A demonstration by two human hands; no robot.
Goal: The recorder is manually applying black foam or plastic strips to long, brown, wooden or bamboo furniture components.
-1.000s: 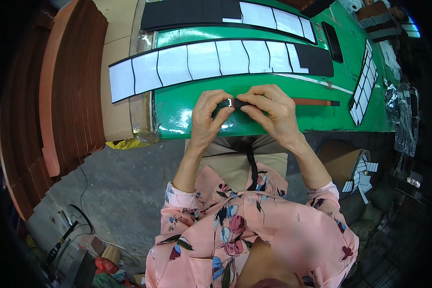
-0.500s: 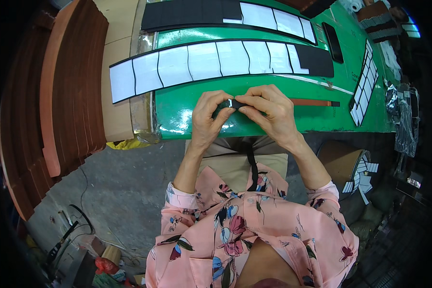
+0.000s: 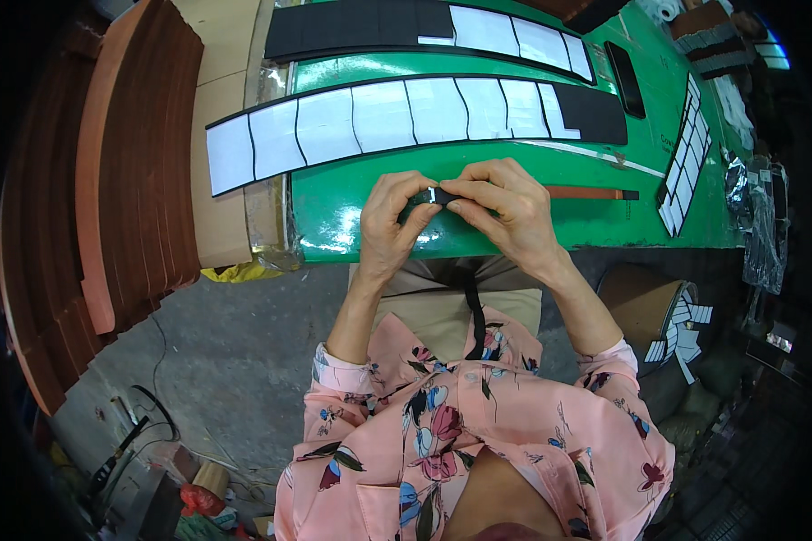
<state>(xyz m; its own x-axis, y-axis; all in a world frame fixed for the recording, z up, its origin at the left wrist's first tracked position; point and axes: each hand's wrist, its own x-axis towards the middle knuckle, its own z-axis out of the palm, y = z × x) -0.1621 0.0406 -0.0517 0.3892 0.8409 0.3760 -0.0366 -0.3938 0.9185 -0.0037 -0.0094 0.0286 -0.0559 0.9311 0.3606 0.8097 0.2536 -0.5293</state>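
Note:
In front of me, over the near edge of the green table [image 3: 352, 239], both hands pinch a small black piece [image 3: 442, 196] with a white spot on it. My left hand [image 3: 390, 216] grips its left end between thumb and fingers. My right hand [image 3: 511, 209] pinches the right end, close to the left fingertips. A narrow reddish-brown strip [image 3: 582, 192] with a black tip sticks out to the right from behind my right hand. Whether it joins the black piece is hidden. Beyond my hands lies a long black panel [image 3: 591, 113] bearing a row of white rectangles.
A second black panel [image 3: 361, 27] lies farther back, beside a black phone [image 3: 625, 79]. On the right is a smaller white-tiled sheet [image 3: 686, 162]. Brown curved boards [image 3: 135, 162] are stacked at left. A bin [image 3: 636, 298] with white scraps stands below right.

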